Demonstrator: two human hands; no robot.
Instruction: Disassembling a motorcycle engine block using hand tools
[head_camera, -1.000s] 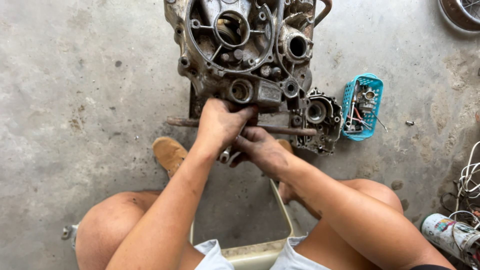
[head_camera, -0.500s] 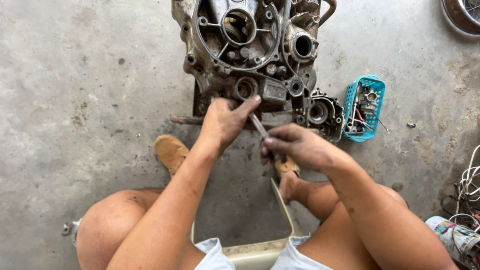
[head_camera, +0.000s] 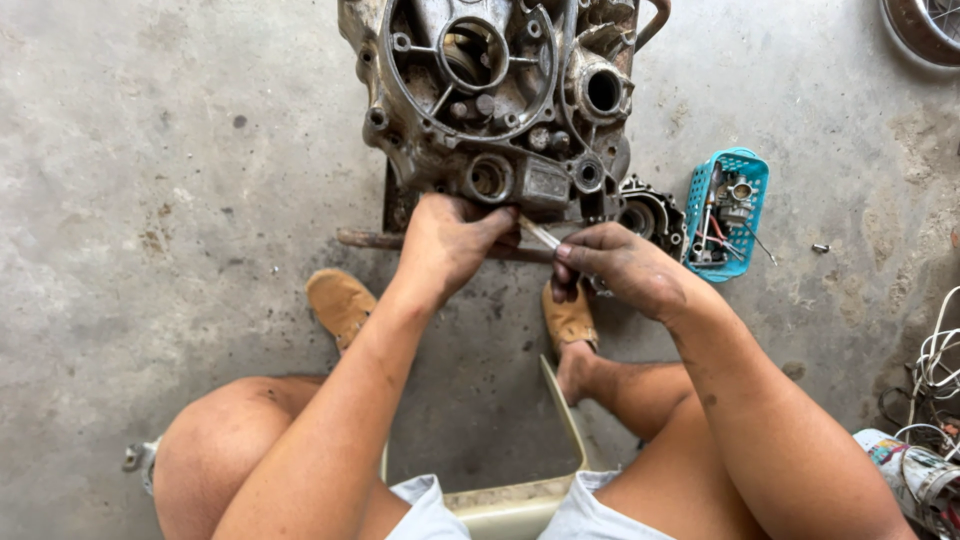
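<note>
Left hand (head_camera: 450, 245): fingers clamped on thin silvery metal rod (head_camera: 538, 233) | Right hand (head_camera: 620, 270): fingers pinching rod's lower end | Rod: below grey cast-metal engine casing (head_camera: 500, 100), long axis diagonal, tip pointing up-left.

Engine case (head_camera: 500, 100) top cut off; tool (head_camera: 538, 233) mostly hidden.

Engine case (head_camera: 500, 100): cast metal, dull grey, rough and grimy, dark oily film in the recesses. Smaller cover (head_camera: 650, 215) beside it: same matt cast metal, blackened. Rod (head_camera: 365, 239) under the case: rusty brown metal, matt. Thin tool (head_camera: 538, 233) between left hand (head_camera: 450, 245) and right hand (head_camera: 620, 270): bright, smooth metal; both hands smeared with dark grease. Basket (head_camera: 705, 190): turquoise plastic, slightly glossy. Floor (head_camera: 150, 200): bare concrete, rough, stained. Sandals (head_camera: 340, 300): tan, matt, suede-like. Stool (head_camera: 560, 410): pale, scuffed plastic.
</note>
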